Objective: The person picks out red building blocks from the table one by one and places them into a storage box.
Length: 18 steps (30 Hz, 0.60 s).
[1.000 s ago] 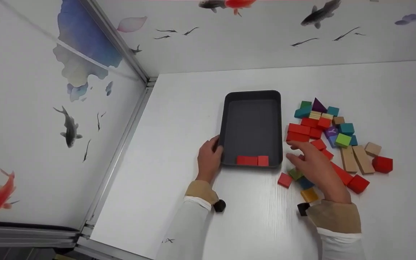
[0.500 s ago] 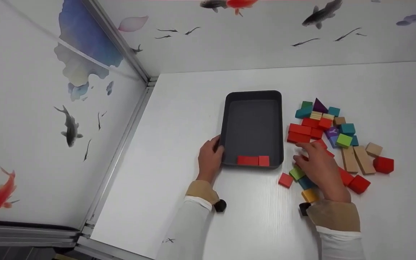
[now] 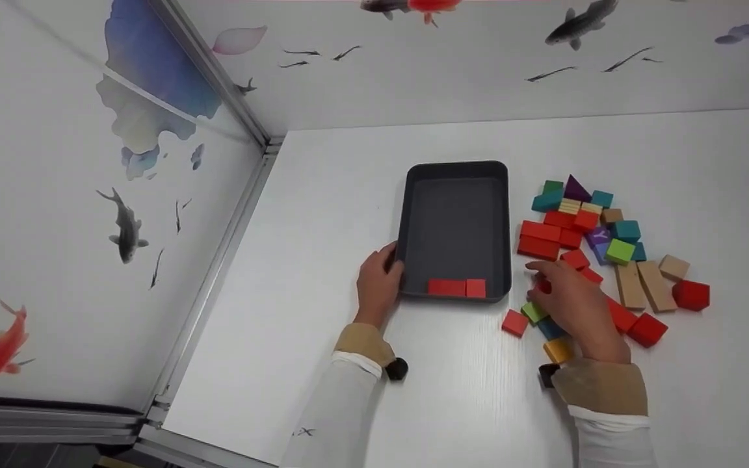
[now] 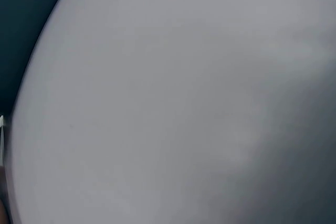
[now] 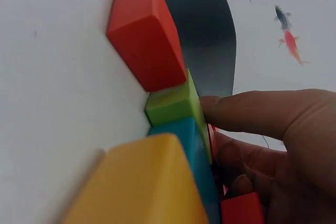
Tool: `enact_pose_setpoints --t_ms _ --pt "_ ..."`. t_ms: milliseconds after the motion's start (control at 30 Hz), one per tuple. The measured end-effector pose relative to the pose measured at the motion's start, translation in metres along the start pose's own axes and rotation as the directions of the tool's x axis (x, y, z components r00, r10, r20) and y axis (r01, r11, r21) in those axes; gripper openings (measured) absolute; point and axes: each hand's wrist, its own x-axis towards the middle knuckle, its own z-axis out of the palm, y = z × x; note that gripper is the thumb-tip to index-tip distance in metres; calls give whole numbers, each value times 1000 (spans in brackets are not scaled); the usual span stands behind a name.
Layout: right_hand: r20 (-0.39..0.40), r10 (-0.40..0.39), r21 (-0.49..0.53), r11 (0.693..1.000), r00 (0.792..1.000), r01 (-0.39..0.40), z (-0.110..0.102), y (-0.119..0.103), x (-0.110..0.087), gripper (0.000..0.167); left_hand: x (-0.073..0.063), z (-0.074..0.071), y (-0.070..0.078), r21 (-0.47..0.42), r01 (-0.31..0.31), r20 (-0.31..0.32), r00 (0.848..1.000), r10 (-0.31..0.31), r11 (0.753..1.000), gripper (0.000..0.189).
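With twelve o'clock toward the far wall, the left hand gripped the dark gray tray at its eight o'clock corner, thumb at the rim and fingers along the outer side. The tray lay on the white table. Inside, against its six o'clock wall, sat a longer red block and, just beside it at three o'clock, a red cube.

The right hand was lowered among the loose blocks at the tray's four o'clock, fingers bent and thumb set apart from them. A red piece showed between them, mostly hidden, so whether it was actually pinched could not be told.

From that hand, a light green block and a small red block lay at eight o'clock, a yellow block at six, a wooden plank at three, stacked red blocks at eleven, and a purple triangle at twelve.
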Motion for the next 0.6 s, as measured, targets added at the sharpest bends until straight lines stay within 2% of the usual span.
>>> enact_pose_setpoints --t_ms 333,600 --pt "-21 22 11 1000 1000 -22 -5 -5 -1 64 6 -1 4 -9 -38 -20 999 38 999 39" --pt "-23 33 57 998 999 -32 0 2 1 64 0 0 2 -9 1 1 1000 -1 1000 39"
